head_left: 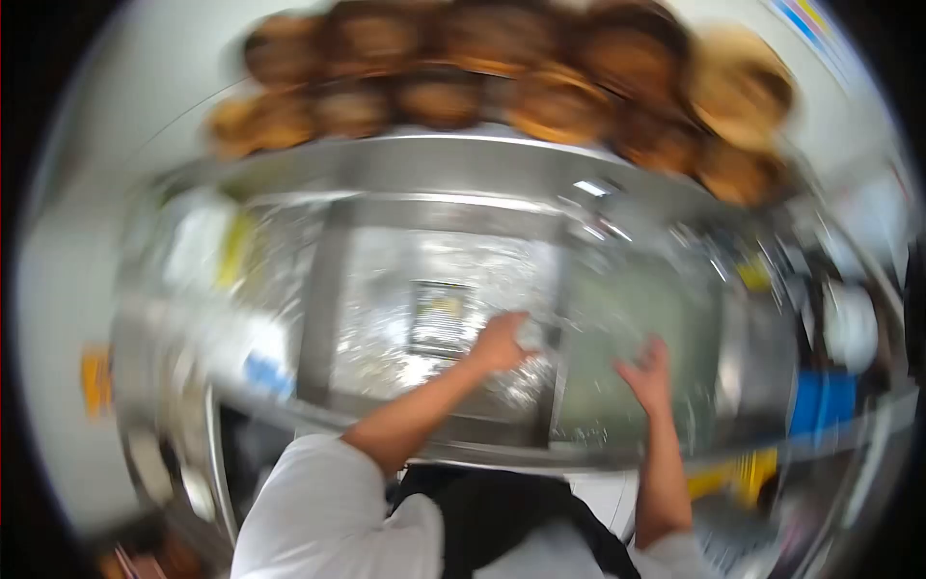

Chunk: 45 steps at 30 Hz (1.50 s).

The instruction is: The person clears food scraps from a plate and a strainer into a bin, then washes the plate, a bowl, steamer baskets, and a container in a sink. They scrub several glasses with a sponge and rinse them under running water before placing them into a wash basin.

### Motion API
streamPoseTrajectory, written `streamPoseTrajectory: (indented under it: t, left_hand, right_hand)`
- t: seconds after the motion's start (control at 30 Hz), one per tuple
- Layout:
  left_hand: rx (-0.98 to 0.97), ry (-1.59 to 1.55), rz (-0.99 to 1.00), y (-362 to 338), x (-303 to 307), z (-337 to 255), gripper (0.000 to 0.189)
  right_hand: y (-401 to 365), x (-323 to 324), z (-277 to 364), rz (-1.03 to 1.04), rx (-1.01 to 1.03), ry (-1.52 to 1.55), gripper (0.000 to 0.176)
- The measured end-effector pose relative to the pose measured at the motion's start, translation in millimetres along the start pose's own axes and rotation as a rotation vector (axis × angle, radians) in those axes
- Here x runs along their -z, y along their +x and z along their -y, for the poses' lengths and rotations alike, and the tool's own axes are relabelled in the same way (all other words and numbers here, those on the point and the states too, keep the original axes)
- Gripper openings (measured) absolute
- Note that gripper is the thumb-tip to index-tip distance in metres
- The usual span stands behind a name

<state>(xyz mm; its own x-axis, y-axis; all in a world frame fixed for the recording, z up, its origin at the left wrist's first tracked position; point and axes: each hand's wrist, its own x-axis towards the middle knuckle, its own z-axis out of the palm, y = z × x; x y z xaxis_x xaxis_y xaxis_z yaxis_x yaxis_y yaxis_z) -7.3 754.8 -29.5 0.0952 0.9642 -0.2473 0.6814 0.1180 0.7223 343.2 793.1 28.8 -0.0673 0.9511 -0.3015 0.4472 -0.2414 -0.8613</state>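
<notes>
My left hand (502, 343) is over the right side of the middle sink basin (376, 275), its fingers closed around a small clear thing (530, 336) that looks like glass but is too blurred to name. Below that hand, a dark rectangular grate (441, 318) lies on the basin's bottom. Over the cloudy water (617, 299) of the right basin is my right hand (648, 374), thumb and fingers apart with nothing seen between them.
Several round brown wooden bowls or baskets (444, 96) line the ledge behind the sink. A metal faucet (603, 227) reaches over the right basin. At the right stands a blue container (822, 400); a blue cloth-like item (267, 372) lies on the left counter.
</notes>
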Motion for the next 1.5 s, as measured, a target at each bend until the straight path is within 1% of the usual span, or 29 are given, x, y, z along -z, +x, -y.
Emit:
streamPoseTrajectory:
  t: [0.03, 0.1, 0.13, 0.23, 0.33, 0.4, 0.47, 0.5, 0.53, 0.57, 0.6, 0.63, 0.67, 0.7, 0.73, 0.77, 0.83, 0.9, 0.97, 1.03, 1.1, 1.17, 1.23, 1.27, 1.3, 1.33, 1.4, 1.43, 1.5]
  left_hand:
    - [0.112, 0.182, -0.125, -31, -11, 2, 0.115]
    - [0.425, 0.136, 0.022, -71, -31, 0, 0.140]
    - [0.450, 0.133, 0.031, -83, -47, -3, 0.145]
    - [0.497, 0.082, 0.025, -101, -55, -22, 0.142]
    - [0.491, 0.003, -0.138, -103, -83, -8, 0.127]
    - [0.520, -0.014, -0.179, -105, -92, -4, 0.119]
    - [0.511, 0.022, -0.215, -105, -90, -7, 0.101]
    - [0.552, 0.012, -0.174, -103, -85, -7, 0.104]
    - [0.523, 0.047, -0.178, -106, -80, -8, 0.102]
    - [0.521, 0.034, -0.179, -103, -89, 7, 0.113]
    - [0.559, 0.014, -0.125, -98, -99, 22, 0.115]
    - [0.435, 0.130, -0.224, -100, -115, 40, 0.116]
    - [0.351, 0.166, -0.237, -103, -114, 44, 0.116]
    - [0.308, 0.146, -0.295, -111, -100, 26, 0.111]
    - [0.411, 0.081, -0.233, -110, -78, 2, 0.104]
    - [0.394, 0.137, -0.186, -113, -67, -4, 0.097]
    - [0.325, 0.044, -0.262, -105, -66, 14, 0.099]
    - [0.122, -0.048, -0.297, -113, -49, 36, 0.101]
    - [0.165, -0.245, -0.295, -123, -33, 51, 0.101]
    - [0.283, -0.627, -0.308, -126, -17, 66, 0.100]
    - [0.267, -0.710, -0.257, -130, -1, 89, 0.093]
    - [0.388, -1.270, -0.104, -142, 28, 78, 0.083]
    - [0.270, -1.436, -0.104, -140, 24, 89, 0.076]
    - [0.241, -1.637, -0.041, -138, 22, 95, 0.081]
    - [0.208, -1.836, 0.022, -137, 25, 93, 0.086]
    - [0.160, -1.894, -0.012, -135, 22, 88, 0.089]
    - [0.062, -1.934, -0.029, -130, 20, 83, 0.089]
    - [-0.041, -1.982, -0.057, -128, 19, 80, 0.089]
    - [-0.056, -2.023, -0.084, -121, 15, 82, 0.090]
  right_hand:
    - [22, 22, -72, -0.018, 0.044, -0.075, 0.110]
    - [39, 56, -137, -0.028, 0.214, -0.477, 0.104]
    - [33, 60, -118, -0.047, 0.029, -0.878, 0.085]
    - [84, 81, -223, 0.146, -0.090, -0.806, 0.082]
    - [161, 66, -322, 0.510, 0.094, -0.851, 0.079]
    - [122, 52, -217, 0.483, 0.168, -0.894, 0.089]
    - [82, 35, -99, 0.537, 0.384, -0.844, 0.100]
    - [63, 24, -40, 0.618, 0.479, -0.815, 0.105]
    - [59, 13, 5, 0.866, 0.397, -0.698, 0.119]
    - [48, 2, 41, 1.005, 0.484, -0.775, 0.117]
    - [35, -9, 73, 1.134, 0.347, -0.838, 0.115]
    - [16, -23, 96, 1.183, 0.430, -0.820, 0.107]
    - [0, -38, 123, 1.232, 0.409, -0.892, 0.102]
    - [-7, -44, 128, 1.275, 0.362, -0.758, 0.096]
    - [-16, -47, 137, 1.273, 0.262, -0.775, 0.096]
    - [-23, -50, 141, 1.234, 0.270, -0.764, 0.097]
    - [-19, -39, 137, 1.181, 0.285, -0.758, 0.099]
    - [-13, -27, 116, 1.090, 0.115, -0.628, 0.102]
    - [-8, 3, 65, 0.870, 0.015, -0.546, 0.107]
    - [-8, 40, 12, 0.618, -0.216, -0.336, 0.102]
    - [-7, 62, -30, 0.363, -0.519, -0.289, 0.106]
    - [17, 56, -93, 0.327, -0.502, -0.406, 0.110]
    - [30, 36, -138, 0.288, -0.481, -0.524, 0.113]
    - [34, 20, -150, 0.250, -0.307, -0.566, 0.114]
    - [36, 7, -149, 0.211, -0.129, -0.607, 0.116]
    - [37, -3, -148, 0.204, -0.128, -0.600, 0.116]
    - [30, -25, -129, 0.142, 0.075, -0.024, 0.117]
    - [28, -25, -114, 0.134, 0.075, -0.021, 0.117]
    - [14, -15, -39, 0.373, 0.058, -0.098, 0.114]
